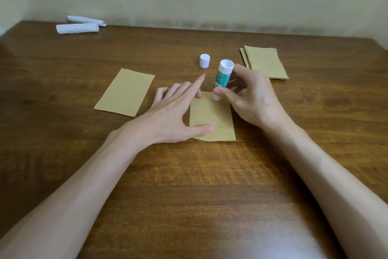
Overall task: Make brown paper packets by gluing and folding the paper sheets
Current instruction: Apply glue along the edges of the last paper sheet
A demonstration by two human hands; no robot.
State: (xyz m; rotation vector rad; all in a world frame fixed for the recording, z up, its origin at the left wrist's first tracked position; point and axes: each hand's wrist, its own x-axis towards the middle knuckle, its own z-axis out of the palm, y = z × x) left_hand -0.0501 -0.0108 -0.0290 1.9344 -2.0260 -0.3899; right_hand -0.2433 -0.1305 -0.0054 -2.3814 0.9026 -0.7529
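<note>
Early days, probably: right hand (252, 94) grips the green-and-white glue stick (222, 78) on the near brown paper sheet (218, 120), flat left hand (174, 111) pins it; far-right brown paper stack (266, 62) untouched.

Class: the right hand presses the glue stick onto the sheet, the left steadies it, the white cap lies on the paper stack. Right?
No: in the head view the white cap stands on the table, apart from the paper stack.

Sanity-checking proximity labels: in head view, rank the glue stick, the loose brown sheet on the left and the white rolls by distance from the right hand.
1. glue stick: gripped by the right hand.
2. loose brown sheet: left, beyond the left hand.
3. white rolls: far-left back corner.
</note>
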